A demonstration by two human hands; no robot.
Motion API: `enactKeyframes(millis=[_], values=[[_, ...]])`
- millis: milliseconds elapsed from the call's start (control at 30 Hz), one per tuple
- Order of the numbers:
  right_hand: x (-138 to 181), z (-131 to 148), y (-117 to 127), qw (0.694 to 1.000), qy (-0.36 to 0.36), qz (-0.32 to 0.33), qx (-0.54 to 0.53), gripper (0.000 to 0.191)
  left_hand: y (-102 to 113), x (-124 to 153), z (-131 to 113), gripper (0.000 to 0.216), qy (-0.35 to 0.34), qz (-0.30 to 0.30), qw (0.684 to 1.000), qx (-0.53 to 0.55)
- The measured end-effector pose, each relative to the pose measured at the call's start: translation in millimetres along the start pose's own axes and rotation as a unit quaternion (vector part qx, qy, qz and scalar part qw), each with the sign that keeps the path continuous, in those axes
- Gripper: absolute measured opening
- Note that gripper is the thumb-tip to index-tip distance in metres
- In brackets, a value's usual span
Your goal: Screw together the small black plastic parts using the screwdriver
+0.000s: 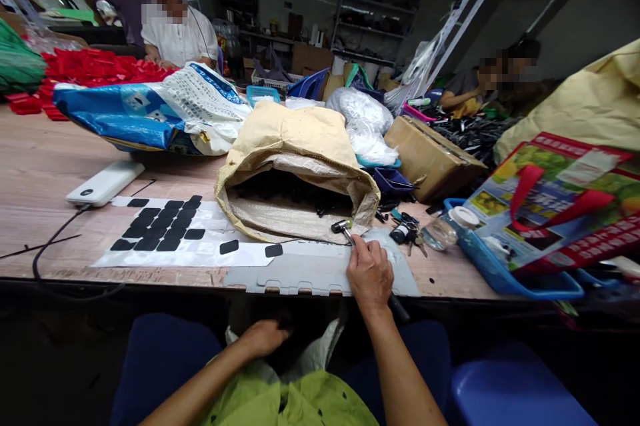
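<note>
My right hand (371,273) is wrapped round the handle of a small hammer (341,225). The hammer head points away from me, at the mouth of an open tan woven sack (295,126), and the dark handle end sticks out below my wrist. Inside the sack lie dark pieces, hard to make out in the shadow. Beneath my right hand is a grey board (295,277) at the table's front edge. My left hand (267,338) is low over my lap, below the table edge, beside a pale bag (325,346); its fingers are lost in the dark.
Black rounded pads (167,226) lie on a white sheet (200,258) at the left, near a white power bank (105,183) with a cable. Keys (417,239), a clear jar (443,229) and a blue tray (530,286) stand right. People sit behind the table.
</note>
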State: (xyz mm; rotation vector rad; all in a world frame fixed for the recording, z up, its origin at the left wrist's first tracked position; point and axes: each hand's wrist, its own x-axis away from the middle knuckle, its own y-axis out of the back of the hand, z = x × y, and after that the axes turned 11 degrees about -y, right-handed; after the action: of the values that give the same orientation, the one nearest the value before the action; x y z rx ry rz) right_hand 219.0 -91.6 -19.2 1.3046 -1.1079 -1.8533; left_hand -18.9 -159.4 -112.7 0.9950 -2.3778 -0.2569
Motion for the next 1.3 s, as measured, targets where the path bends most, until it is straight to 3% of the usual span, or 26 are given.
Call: enactKeyframes(millis=[67, 133, 167, 200, 267, 333, 400, 433, 467, 533, 700, 800, 900, 1000, 1167, 1300], values=[[0.1, -0.2, -0.6, 1.0, 0.002, -0.003, 0.002, 0.032, 17.9, 11.2, -32.8, 0.041, -0.052, 0.043, 0.998, -0.018], [0.2, -0.4, -1.2, 1.0, 0.004, -0.006, 0.005, 0.032, 46.9, 17.3, -70.2, 0.043, -0.143, 0.138, 0.979, 0.037], [0.2, -0.5, -1.4, 1.0, 0.005, -0.007, 0.005, 0.032, 64.9, 16.4, -87.4, 0.045, -0.168, 0.159, 0.97, 0.078], [0.2, -0.5, -1.5, 1.0, 0.007, -0.008, 0.005, 0.032, 84.2, 12.3, -101.9, 0.047, -0.193, 0.144, 0.965, 0.102], [0.3, -0.7, -1.4, 1.0, 0.009, -0.011, 0.004, 0.032, 123.5, -4.5, -120.0, 0.046, -0.224, 0.002, 0.971, 0.084], [0.4, -0.9, -1.3, 1.0, 0.009, -0.016, 0.002, 0.032, 158.4, -28.6, -123.0, 0.037, -0.197, -0.225, 0.954, -0.008], [0.3, -1.1, -1.3, 1.0, 0.01, -0.017, 0.0, 0.031, 185.0, -53.1, -116.1, 0.033, -0.098, -0.418, 0.895, -0.123], [0.3, -1.1, -1.4, 1.0, 0.011, -0.017, -0.001, 0.031, 195.1, -63.8, -111.1, 0.036, -0.044, -0.479, 0.861, -0.167], [0.2, -1.1, -1.6, 1.0, 0.011, -0.016, -0.001, 0.031, 203.4, -73.0, -106.3, 0.041, 0.001, -0.514, 0.834, -0.199], [-0.1, -1.0, -1.8, 1.0, 0.009, -0.014, 0.001, 0.031, 216.3, -87.2, -98.9, 0.054, 0.053, -0.535, 0.812, -0.228], [-1.2, -0.3, -1.6, 1.0, 0.008, -0.005, 0.008, 0.031, 240.2, -109.0, -93.0, 0.074, 0.09, -0.527, 0.826, -0.179], [-1.5, 0.2, -1.3, 1.0, 0.006, -0.001, 0.012, 0.031, 244.8, -116.7, -91.9, 0.067, 0.106, -0.52, 0.826, -0.189], [-1.5, 1.2, -1.0, 1.0, 0.005, -0.001, 0.014, 0.03, 235.8, -118.0, -93.7, 0.059, 0.109, -0.487, 0.838, -0.221], [-1.4, 2.0, -0.7, 1.0, 0.006, -0.003, 0.016, 0.03, 213.2, -113.9, -100.6, 0.054, 0.096, -0.455, 0.85, -0.247], [-1.3, 1.7, -0.5, 1.0, 0.008, 0.0, 0.012, 0.03, 164.3, -105.5, -118.8, 0.05, 0.039, -0.457, 0.834, -0.306], [-1.1, 0.9, -0.8, 1.0, 0.01, -0.003, 0.009, 0.031, 147.0, -101.6, -123.9, 0.047, -0.016, -0.448, 0.839, -0.31]])
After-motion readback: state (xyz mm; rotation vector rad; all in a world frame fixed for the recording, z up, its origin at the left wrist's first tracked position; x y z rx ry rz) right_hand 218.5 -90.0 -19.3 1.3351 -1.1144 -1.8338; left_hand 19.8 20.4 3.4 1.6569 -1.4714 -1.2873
